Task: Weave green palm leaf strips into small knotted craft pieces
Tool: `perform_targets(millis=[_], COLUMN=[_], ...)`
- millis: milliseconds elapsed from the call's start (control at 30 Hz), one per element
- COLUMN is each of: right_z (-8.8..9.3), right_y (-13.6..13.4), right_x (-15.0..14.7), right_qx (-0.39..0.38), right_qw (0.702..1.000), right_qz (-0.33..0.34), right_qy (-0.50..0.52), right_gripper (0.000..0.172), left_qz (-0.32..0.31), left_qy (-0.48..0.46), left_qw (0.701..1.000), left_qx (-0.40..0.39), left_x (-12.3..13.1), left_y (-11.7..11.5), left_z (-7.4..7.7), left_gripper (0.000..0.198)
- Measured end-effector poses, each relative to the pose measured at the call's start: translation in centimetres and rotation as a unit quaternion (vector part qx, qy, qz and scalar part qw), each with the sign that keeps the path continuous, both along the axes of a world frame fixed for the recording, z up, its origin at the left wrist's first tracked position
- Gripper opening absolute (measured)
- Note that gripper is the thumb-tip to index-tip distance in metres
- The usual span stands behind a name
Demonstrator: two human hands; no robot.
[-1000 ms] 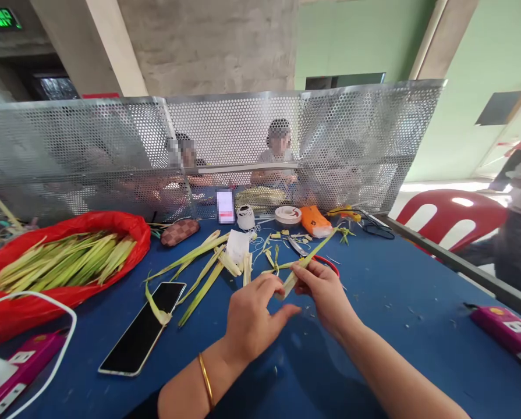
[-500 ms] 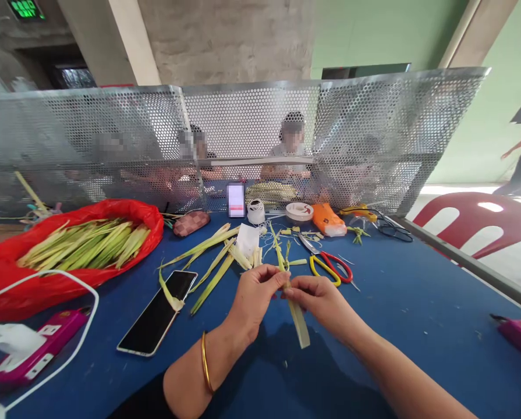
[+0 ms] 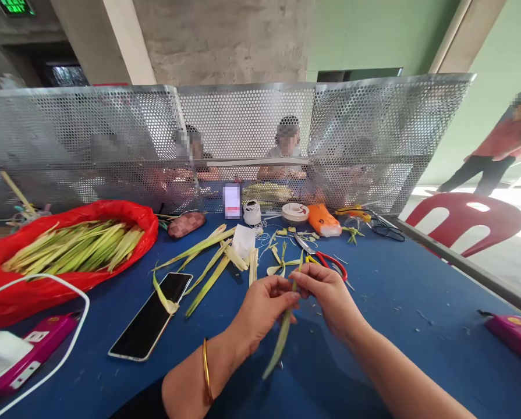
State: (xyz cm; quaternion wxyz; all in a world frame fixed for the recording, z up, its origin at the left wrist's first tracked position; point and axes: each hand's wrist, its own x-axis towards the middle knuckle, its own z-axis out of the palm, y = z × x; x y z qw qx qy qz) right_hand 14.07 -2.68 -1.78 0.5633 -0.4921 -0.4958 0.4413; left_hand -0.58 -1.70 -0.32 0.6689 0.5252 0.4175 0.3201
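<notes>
My left hand (image 3: 260, 311) and my right hand (image 3: 330, 297) meet above the blue table (image 3: 374, 326), and both pinch one pale green leaf strip (image 3: 280, 343). The strip hangs down from my fingers towards me, its lower end blurred. A gold bangle (image 3: 206, 369) sits on my left wrist. Just beyond my hands lie scissors with red and yellow handles (image 3: 330, 263), partly hidden by my right hand, and several cut leaf pieces (image 3: 282, 265).
A red bag of green leaves (image 3: 68, 247) lies at the left. A black phone (image 3: 152, 314) and loose leaf strips (image 3: 208, 265) lie left of my hands. Tape, thread, an orange tool (image 3: 324, 221) line the perforated metal screen (image 3: 243, 134). Pink power strips (image 3: 516, 334) sit at both edges. People sit behind the screen.
The leaf strip has turned from pointing away to hanging down towards me. My hands stay pinched together on it.
</notes>
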Motion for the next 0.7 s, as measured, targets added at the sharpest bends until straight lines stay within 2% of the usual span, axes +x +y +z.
perform_targets(millis=[67,100,133,233,333,433,500,633,700], right_z=[-0.4,-0.6,-0.8,-1.8,-2.8,-3.4,-3.5,-3.1,-2.5], right_y=[0.9,1.5,2.1,3.5,4.3,4.7,4.9,4.8,4.4], right_x=[1.4,2.3,3.4,6.4,7.6,7.5,7.5,8.4,8.8], right_qx=[-0.01,-0.023,-0.045,-0.086,-0.11,-0.122,-0.131,-0.142,-0.141], right_qw=[0.987,0.96,0.906,0.85,0.824,0.822,0.832,0.882,0.915], right_qz=[-0.042,-0.082,-0.119,-0.16,-0.157,-0.149,-0.153,-0.168,-0.163], right_qy=[-0.155,-0.266,-0.403,-0.495,-0.533,-0.537,-0.517,-0.418,-0.342], right_gripper=[0.032,0.032,0.027,0.016,0.017,0.024,0.029,0.045,0.046], left_qz=[0.032,0.046,0.058,0.071,0.067,0.064,0.066,0.078,0.088], left_qy=[0.028,0.041,0.049,0.051,0.046,0.049,0.048,0.017,0.005], left_qw=[0.999,0.998,0.997,0.996,0.996,0.996,0.996,0.996,0.996], left_qx=[0.023,0.028,0.03,0.027,0.029,0.033,0.038,0.038,0.032], left_x=[0.0,0.0,0.0,-0.2,-0.3,-0.3,-0.3,-0.6,-0.9], left_y=[0.3,0.4,0.6,0.8,0.9,0.9,1.0,1.4,1.6], left_z=[-0.1,-0.2,-0.3,-0.5,-0.5,-0.6,-0.7,-0.6,-0.4], left_gripper=[0.021,0.019,0.017,0.015,0.015,0.016,0.018,0.021,0.022])
